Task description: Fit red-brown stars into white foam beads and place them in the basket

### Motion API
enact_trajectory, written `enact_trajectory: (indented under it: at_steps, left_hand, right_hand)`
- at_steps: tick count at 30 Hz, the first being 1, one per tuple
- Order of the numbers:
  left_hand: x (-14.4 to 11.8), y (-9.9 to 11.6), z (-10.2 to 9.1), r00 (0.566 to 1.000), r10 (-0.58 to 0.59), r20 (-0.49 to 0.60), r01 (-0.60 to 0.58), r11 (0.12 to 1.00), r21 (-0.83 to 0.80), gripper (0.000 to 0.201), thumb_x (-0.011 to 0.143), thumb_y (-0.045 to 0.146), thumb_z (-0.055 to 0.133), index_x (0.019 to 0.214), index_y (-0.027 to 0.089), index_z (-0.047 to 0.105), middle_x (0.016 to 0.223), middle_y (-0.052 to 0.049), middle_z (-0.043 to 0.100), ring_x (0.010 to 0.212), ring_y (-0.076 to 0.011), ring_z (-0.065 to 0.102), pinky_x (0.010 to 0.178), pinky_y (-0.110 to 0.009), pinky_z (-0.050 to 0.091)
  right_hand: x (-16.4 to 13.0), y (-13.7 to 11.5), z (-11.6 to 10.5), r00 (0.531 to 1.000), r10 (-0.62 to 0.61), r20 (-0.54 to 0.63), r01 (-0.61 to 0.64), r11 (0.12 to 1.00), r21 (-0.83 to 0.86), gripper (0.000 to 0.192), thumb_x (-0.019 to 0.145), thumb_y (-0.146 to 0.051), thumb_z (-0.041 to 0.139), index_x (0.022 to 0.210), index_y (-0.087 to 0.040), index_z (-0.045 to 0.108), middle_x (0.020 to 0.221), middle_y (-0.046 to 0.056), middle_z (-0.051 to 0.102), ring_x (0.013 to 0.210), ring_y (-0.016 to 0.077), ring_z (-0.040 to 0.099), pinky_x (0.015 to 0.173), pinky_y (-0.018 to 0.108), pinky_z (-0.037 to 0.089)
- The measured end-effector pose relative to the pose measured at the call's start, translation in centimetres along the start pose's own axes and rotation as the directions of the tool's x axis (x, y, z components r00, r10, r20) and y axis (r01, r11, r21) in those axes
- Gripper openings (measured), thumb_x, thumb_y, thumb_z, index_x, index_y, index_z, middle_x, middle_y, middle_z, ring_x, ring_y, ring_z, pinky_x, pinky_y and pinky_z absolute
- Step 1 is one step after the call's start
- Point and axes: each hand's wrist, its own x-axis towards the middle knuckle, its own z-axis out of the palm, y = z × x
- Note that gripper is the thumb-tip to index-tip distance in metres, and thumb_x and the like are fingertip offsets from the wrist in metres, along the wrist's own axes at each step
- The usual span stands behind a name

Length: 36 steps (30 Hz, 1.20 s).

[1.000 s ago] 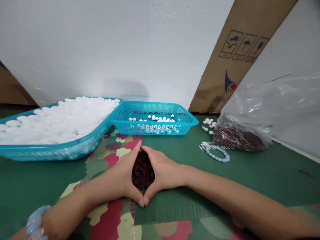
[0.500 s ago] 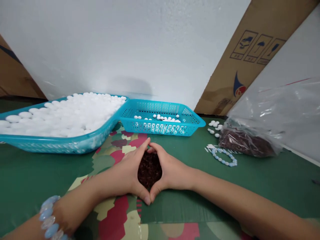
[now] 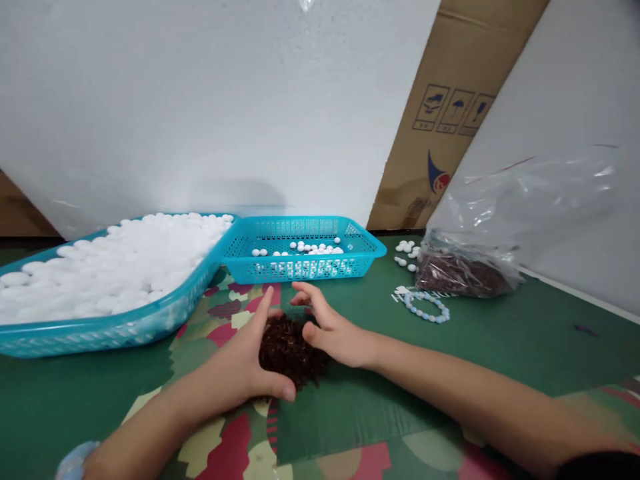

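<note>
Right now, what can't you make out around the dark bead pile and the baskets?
- Near edge of the dark bead pile: head view, covered by the left hand and right hand.
- Contents of the plastic bag: dark bits, blurred by glare and creases.
- Large blue basket: cut off by the left edge.
- Box print: too small to read.

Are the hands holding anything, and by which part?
Nothing is lifted: left hand cups the left side of the dark bead pile; right hand touches its right edge.
</note>
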Motion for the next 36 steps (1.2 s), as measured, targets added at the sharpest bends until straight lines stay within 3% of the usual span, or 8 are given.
enact_trajectory:
  at_steps: [4, 7, 11, 16, 23, 27, 31, 36]
  left_hand:
    - [0.0, 0.1, -0.1, 1.000, -0.012, 0.003, 0.012, 1.000, -0.022, 0.105, 0.047, 0.050, 0.054, 0.114, 0.010, -0.016, 0.118, -0.019, 0.018, 0.107, -0.0278, 0.022, 0.088, -0.040, 0.017]
    - [0.1, 0.1, -0.4, 0.999, -0.025, 0.038, 0.027, 0.999, -0.038, 0.095, 0.054, 0.049, 0.048, 0.114, 0.012, -0.016, 0.119, -0.018, 0.018, 0.107, -0.0268, 0.024, 0.087, -0.039, 0.019]
    - [0.3, 0.0, -0.5, 0.998, -0.035, 0.054, 0.037, 0.999, -0.030, 0.081, 0.062, 0.049, 0.038, 0.114, 0.016, -0.015, 0.118, -0.016, 0.020, 0.106, -0.0253, 0.025, 0.087, -0.040, 0.018]
    - [0.3, -0.1, -0.4, 0.999, -0.036, 0.030, 0.037, 0.999, -0.032, 0.076, 0.065, 0.051, 0.032, 0.114, 0.015, -0.013, 0.117, -0.016, 0.020, 0.105, -0.0246, 0.026, 0.087, -0.039, 0.019]
    - [0.1, 0.0, -0.2, 0.998, -0.040, -0.042, 0.039, 0.999, -0.034, 0.077, 0.063, 0.057, 0.026, 0.117, 0.012, -0.007, 0.118, -0.015, 0.024, 0.108, -0.0239, 0.022, 0.089, -0.039, 0.015]
    - [0.1, 0.2, -0.3, 0.996, -0.054, -0.071, 0.049, 0.996, -0.080, 0.080, 0.059, 0.063, 0.025, 0.118, 0.016, -0.001, 0.120, -0.009, 0.026, 0.111, -0.0229, 0.016, 0.090, -0.035, 0.017]
    - [0.0, 0.5, -0.5, 0.985, -0.125, -0.120, 0.111, 0.987, -0.118, 0.082, 0.055, 0.066, 0.025, 0.118, 0.017, 0.003, 0.125, -0.004, 0.012, 0.113, -0.0217, 0.005, 0.092, -0.033, 0.010]
    - [-0.3, 1.0, -0.5, 0.973, -0.202, -0.112, 0.171, 0.955, -0.243, 0.066, 0.062, 0.061, 0.020, 0.116, 0.025, 0.005, 0.116, -0.007, 0.034, 0.106, -0.0219, 0.027, 0.089, -0.040, 0.016]
  right_hand:
    - [-0.8, -0.9, -1.5, 0.985, 0.086, -0.146, -0.089, 0.996, -0.013, 0.025, 0.073, -0.027, 0.040, 0.094, -0.015, 0.035, 0.082, 0.004, 0.043, 0.080, 0.0126, 0.042, 0.073, 0.029, 0.034]
    - [-2.4, -1.0, -2.5, 0.976, 0.160, -0.145, -0.164, 0.986, -0.015, 0.004, 0.067, -0.016, 0.046, 0.068, -0.016, 0.042, 0.058, -0.004, 0.042, 0.055, 0.0086, 0.043, 0.055, 0.023, 0.037]
    - [-3.6, -0.3, -2.6, 0.958, 0.272, -0.091, -0.271, 0.962, 0.017, 0.009, 0.072, -0.017, 0.036, 0.063, -0.016, 0.039, 0.045, -0.007, 0.039, 0.032, 0.0031, 0.036, 0.033, 0.015, 0.028]
    - [-1.8, -0.5, -1.6, 0.950, 0.297, -0.093, -0.294, 0.955, 0.038, 0.014, 0.075, -0.023, 0.030, 0.068, -0.016, 0.039, 0.036, -0.010, 0.035, 0.023, 0.0027, 0.029, 0.027, 0.014, 0.022]
    - [1.6, -1.3, -0.3, 0.967, 0.132, -0.218, -0.140, 0.990, -0.023, 0.037, 0.075, -0.044, 0.025, 0.062, -0.015, 0.043, 0.043, -0.006, 0.034, 0.042, 0.0061, 0.035, 0.044, 0.018, 0.028]
    - [2.6, -1.7, 0.5, 0.983, 0.074, -0.168, -0.087, 0.994, -0.070, 0.043, 0.072, -0.052, 0.024, 0.065, -0.015, 0.046, 0.050, -0.004, 0.037, 0.049, 0.0083, 0.038, 0.046, 0.020, 0.028]
    - [2.4, -2.3, 0.7, 0.994, 0.044, -0.100, -0.055, 0.992, -0.110, 0.044, 0.070, -0.053, 0.025, 0.065, -0.015, 0.046, 0.051, -0.003, 0.041, 0.050, 0.0097, 0.041, 0.049, 0.022, 0.030]
    - [1.4, -1.4, -0.3, 0.989, 0.027, -0.147, -0.041, 0.995, -0.093, 0.050, 0.069, -0.057, 0.019, 0.070, -0.015, 0.046, 0.061, 0.002, 0.048, 0.063, 0.0141, 0.047, 0.061, 0.029, 0.035]
